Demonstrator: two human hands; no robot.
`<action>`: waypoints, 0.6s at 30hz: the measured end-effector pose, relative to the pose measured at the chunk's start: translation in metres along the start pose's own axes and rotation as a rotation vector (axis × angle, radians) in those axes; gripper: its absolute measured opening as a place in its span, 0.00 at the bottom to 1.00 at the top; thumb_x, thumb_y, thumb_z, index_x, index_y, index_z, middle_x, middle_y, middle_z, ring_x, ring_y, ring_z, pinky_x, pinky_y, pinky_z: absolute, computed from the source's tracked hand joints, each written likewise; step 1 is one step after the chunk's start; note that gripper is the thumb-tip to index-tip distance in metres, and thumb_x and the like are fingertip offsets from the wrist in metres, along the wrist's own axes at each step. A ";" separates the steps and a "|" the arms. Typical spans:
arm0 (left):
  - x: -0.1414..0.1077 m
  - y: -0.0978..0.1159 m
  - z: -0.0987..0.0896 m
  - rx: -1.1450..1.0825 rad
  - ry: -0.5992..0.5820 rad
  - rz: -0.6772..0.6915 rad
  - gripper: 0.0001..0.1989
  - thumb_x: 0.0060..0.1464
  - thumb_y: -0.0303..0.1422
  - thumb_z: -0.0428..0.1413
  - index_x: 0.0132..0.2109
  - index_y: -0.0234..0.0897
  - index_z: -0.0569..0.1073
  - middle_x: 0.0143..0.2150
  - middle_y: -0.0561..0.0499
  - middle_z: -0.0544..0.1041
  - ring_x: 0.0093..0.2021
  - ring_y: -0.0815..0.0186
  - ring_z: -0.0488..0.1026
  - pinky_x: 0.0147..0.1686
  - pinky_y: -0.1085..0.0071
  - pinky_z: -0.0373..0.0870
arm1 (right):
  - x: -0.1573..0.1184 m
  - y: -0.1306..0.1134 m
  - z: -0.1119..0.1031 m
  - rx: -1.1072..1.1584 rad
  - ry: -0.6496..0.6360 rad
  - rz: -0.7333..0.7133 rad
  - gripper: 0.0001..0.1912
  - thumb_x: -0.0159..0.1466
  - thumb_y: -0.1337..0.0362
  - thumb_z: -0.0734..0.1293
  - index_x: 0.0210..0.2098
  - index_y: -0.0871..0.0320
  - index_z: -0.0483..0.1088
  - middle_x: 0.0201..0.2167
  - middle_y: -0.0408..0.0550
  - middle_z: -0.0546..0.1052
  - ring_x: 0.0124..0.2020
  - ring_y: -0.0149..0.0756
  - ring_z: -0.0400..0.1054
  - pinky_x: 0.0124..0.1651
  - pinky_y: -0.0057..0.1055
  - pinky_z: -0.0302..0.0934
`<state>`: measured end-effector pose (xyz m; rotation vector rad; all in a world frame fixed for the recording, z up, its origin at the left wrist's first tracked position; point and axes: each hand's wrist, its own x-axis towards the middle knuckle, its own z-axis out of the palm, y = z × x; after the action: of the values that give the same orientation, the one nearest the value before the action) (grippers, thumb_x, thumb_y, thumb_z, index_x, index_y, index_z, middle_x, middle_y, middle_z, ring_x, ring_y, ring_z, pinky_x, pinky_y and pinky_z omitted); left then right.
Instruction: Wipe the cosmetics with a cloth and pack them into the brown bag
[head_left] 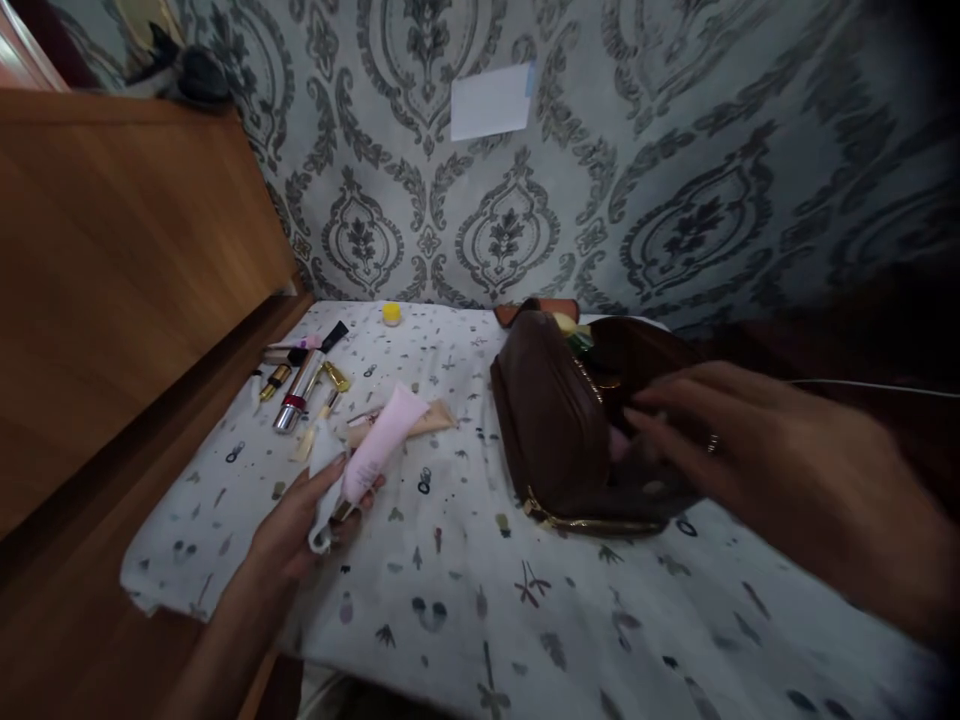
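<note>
My left hand (307,515) is closed around a pale pink squeeze tube (386,440) and a white item (324,460) with a hooked end, whose kind I cannot make out. Beneath the pink tube, a beige tube (431,417) lies on the cloth. On the right, a brown zippered cosmetic bag (551,410) gapes toward my right hand (739,425). That hand is slightly blurred at the bag's opening, its fingers bent and apart, with nothing visible in them. Inside the bag, a green and yellow item (579,340) and a bit of pink show; the rest is dark.
Several cosmetics, among them a silver tube with a red band (296,395), lie left on the patterned white cloth (450,600). A yellow-lidded jar (391,314) stands near the wall. A wooden cabinet (127,270) borders the left, and a thin white cable (877,386) runs at right.
</note>
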<state>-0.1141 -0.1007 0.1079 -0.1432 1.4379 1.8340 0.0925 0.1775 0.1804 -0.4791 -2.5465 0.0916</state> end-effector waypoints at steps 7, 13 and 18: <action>0.000 -0.015 0.023 0.048 -0.250 -0.022 0.26 0.42 0.40 0.70 0.44 0.29 0.73 0.28 0.45 0.79 0.23 0.66 0.74 0.14 0.80 0.61 | -0.010 -0.084 0.082 0.980 -0.313 0.260 0.28 0.65 0.49 0.63 0.59 0.57 0.62 0.47 0.54 0.74 0.42 0.40 0.71 0.38 0.35 0.68; -0.004 -0.034 0.028 0.183 -0.385 -0.058 0.29 0.43 0.48 0.68 0.45 0.31 0.72 0.32 0.46 0.79 0.23 0.67 0.73 0.15 0.76 0.66 | -0.005 -0.110 0.140 1.630 -0.197 0.661 0.22 0.56 0.46 0.71 0.39 0.56 0.65 0.27 0.38 0.64 0.26 0.28 0.59 0.23 0.23 0.54; 0.002 -0.041 0.030 0.333 -0.462 0.043 0.30 0.39 0.40 0.71 0.47 0.34 0.70 0.30 0.52 0.76 0.23 0.67 0.72 0.19 0.74 0.69 | -0.017 -0.121 0.146 1.476 -0.114 0.645 0.20 0.58 0.47 0.69 0.40 0.56 0.66 0.23 0.36 0.61 0.21 0.27 0.54 0.19 0.24 0.50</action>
<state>-0.0788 -0.0718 0.0851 0.4525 1.3887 1.5028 -0.0094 0.0633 0.0671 -0.5866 -1.6194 2.0050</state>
